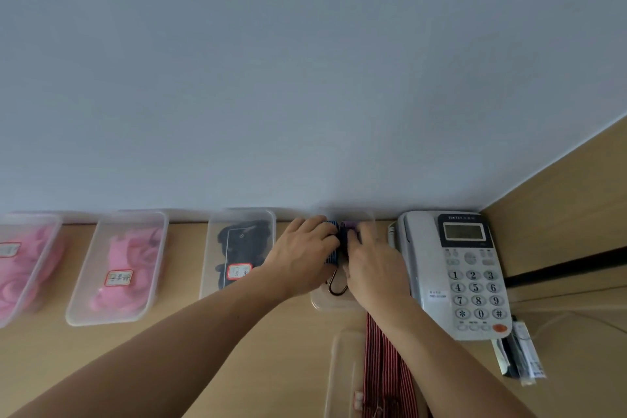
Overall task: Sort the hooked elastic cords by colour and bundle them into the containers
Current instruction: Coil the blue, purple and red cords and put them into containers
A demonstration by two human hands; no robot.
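Gripping a blue striped cord bundle (330, 260), the left hand (300, 256) and right hand (373, 270) curl their fingers (325, 233) around it inside a clear container (322, 304) at the table's (298, 353) far edge, beside the telephone (451, 273).

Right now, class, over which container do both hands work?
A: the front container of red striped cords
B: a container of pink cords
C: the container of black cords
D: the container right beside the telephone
D: the left hand and right hand grip the blue striped cords over the clear container next to the telephone.
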